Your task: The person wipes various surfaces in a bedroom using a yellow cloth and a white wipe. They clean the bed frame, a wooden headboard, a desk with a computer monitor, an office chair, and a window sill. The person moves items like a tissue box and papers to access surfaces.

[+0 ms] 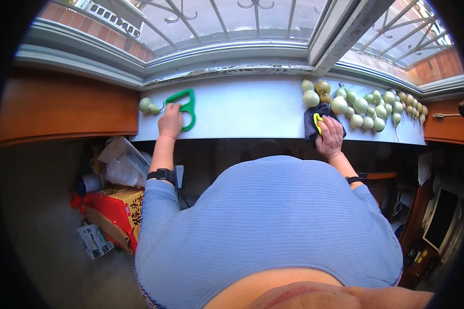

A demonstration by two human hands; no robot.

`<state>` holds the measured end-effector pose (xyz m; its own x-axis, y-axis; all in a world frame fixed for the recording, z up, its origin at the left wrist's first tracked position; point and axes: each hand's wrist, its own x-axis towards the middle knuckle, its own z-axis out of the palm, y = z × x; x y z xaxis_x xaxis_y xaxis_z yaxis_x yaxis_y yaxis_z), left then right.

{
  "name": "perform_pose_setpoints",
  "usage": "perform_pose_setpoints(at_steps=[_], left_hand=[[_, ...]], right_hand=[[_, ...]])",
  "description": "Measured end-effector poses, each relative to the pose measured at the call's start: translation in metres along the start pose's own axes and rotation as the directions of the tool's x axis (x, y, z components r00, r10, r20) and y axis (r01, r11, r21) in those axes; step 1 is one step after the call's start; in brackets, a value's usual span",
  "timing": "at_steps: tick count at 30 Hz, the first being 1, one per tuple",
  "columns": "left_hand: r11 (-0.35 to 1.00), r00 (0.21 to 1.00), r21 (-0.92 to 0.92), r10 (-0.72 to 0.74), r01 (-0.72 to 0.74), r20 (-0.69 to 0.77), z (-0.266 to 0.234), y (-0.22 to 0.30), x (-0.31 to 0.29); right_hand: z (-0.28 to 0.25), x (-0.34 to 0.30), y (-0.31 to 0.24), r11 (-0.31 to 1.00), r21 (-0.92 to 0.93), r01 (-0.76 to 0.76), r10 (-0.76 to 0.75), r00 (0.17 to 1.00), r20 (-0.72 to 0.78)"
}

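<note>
My left hand (170,121) is closed on the left side of a green plastic frame (189,119) with two openings, which lies on the white windowsill counter (247,108). Just left of that hand sit a few small pale green gourds (146,104). Over at the right, a dark cloth (310,127) with a bright yellow-green edge is bunched under my right hand (330,136), whose fingers press on it. Pale bottle gourds (310,98) and a brown gourd (323,89) stand right behind the cloth.
Several more green and tan gourds (368,110) crowd the counter's right end. Behind it runs a window frame (232,64) with metal bars outside. Orange-brown wood panels (72,105) flank the counter. Below left are a red and yellow box (119,208) and a clear plastic bag (121,162).
</note>
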<state>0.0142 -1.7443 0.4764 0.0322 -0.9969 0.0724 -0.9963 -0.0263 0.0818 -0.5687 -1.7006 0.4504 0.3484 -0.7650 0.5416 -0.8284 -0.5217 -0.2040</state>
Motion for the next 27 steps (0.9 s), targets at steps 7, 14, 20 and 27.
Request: perform_pose_setpoints(at_steps=[7,14,20,27], left_hand=[[0.994,0.975,-0.109,-0.005,-0.02,-0.224,-0.008,0.03,0.01],[0.712,0.828,-0.427,0.508,-0.558,-0.236,-0.007,0.28,0.045],[0.722,0.727,-0.343,0.672,-0.601,0.142,-0.016,0.386,0.075],[0.819,0.838,-0.396,0.514,-0.416,0.184,0.004,0.389,0.075]], right_hand=[[0.002,0.0,0.001,1.0,0.009,0.022,-0.022,1.0,-0.018],[0.0,-0.004,0.005,1.0,-0.003,-0.009,0.009,1.0,-0.008],[-0.028,0.01,-0.005,0.988,0.13,-0.079,0.075,0.997,0.036],[-0.04,0.064,0.029,0.972,-0.092,-0.217,0.208,0.973,-0.101]])
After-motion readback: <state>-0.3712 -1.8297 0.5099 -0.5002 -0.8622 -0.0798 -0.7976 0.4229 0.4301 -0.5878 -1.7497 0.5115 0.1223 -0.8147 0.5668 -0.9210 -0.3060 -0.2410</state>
